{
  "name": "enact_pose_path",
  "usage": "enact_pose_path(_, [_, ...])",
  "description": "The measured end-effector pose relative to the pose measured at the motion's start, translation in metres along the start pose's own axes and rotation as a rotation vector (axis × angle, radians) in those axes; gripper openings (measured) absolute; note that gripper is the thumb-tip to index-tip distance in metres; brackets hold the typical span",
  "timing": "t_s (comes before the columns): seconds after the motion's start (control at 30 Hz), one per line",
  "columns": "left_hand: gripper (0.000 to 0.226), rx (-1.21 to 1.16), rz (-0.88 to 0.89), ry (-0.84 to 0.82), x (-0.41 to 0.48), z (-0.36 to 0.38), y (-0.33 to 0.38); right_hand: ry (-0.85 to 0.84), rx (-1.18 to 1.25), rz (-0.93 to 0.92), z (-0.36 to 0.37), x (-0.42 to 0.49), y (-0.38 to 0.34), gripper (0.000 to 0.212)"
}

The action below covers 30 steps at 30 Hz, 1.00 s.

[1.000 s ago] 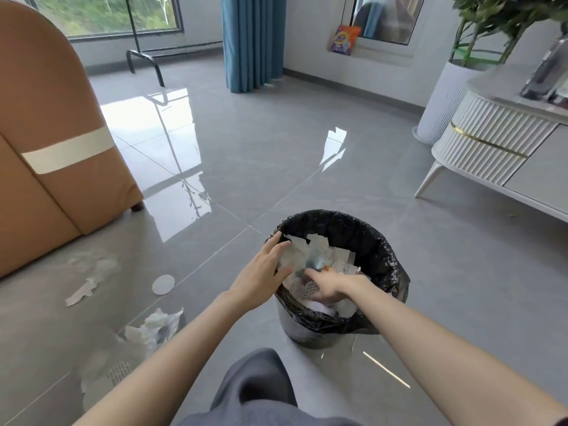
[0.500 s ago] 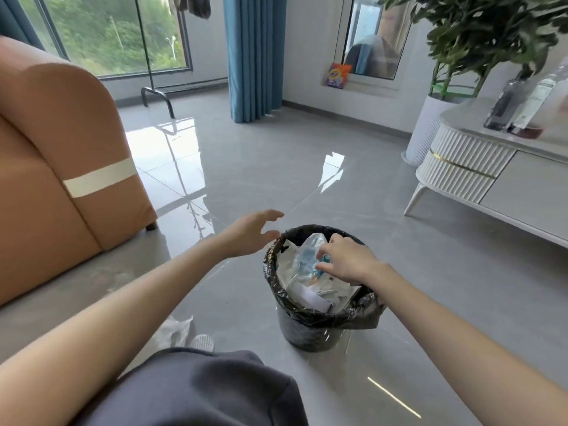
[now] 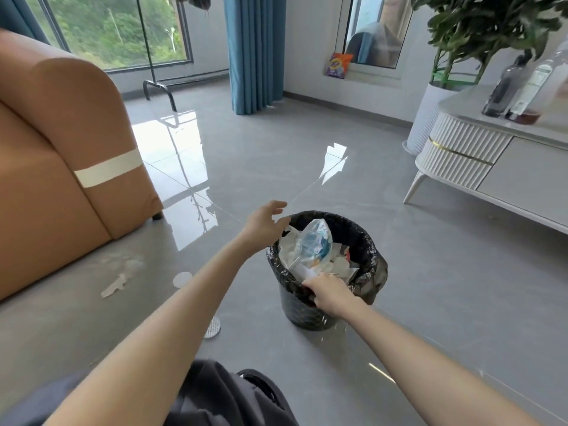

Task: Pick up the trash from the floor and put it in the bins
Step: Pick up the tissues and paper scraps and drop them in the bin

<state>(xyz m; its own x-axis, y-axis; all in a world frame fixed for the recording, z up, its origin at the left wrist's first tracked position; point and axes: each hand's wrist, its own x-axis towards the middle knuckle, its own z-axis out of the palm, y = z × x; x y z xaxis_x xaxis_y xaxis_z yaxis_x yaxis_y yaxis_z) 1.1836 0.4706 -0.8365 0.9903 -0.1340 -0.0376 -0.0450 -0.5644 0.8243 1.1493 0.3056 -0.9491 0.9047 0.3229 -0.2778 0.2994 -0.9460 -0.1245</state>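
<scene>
The bin (image 3: 298,312) sits on the floor (image 3: 430,287), stuffed with paper (image 3: 289,250) and a plastic bag (image 3: 316,241). Your right hand (image 3: 330,295) grips its near rim; left hand (image 3: 264,224) hovers, fingers spread, at the far-left rim. A paper scrap (image 3: 115,284) and white disc (image 3: 182,278) lie left of it.

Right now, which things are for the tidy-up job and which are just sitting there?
For the job: bin, plastic bag inside it, paper scrap, white disc and patterned disc on the floor, open left hand, right hand gripping the bin's rim.
Just there: sofa, curtain, plant, cabinet, bottles.
</scene>
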Motion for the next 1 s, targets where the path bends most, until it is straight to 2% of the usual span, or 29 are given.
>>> enact_pose_path(0.1, [0.042,-0.102,-0.034,0.039,-0.015,0.016,-0.013,0.072,-0.081,0.024,0.004,-0.006,0.006,0.026])
enact_pose_path(0.2, [0.040,-0.045,-0.022,0.057,-0.024,0.025,-0.025,0.153,-0.060,0.085,0.003,-0.017,0.020,0.027])
enact_pose_path(0.4, [0.041,-0.072,-0.028,-0.012,-0.032,0.047,-0.014,0.297,-0.089,0.327,-0.014,-0.048,0.058,0.028])
enact_pose_path(0.57, [0.041,-0.116,0.018,-0.100,-0.039,0.078,0.000,0.279,-0.067,0.500,-0.011,-0.083,0.096,0.034])
enact_pose_path(0.77, [0.039,-0.054,-0.060,-0.146,-0.052,0.099,-0.026,0.225,-0.006,0.620,0.033,-0.118,0.115,0.036])
enact_pose_path(0.87, [0.039,-0.015,-0.097,-0.144,-0.052,0.097,-0.039,0.254,0.035,0.642,0.044,-0.117,0.114,0.029])
enact_pose_path(1.0, [0.039,-0.004,-0.114,-0.128,-0.048,0.094,-0.044,0.273,0.068,0.589,0.038,-0.104,0.116,0.031])
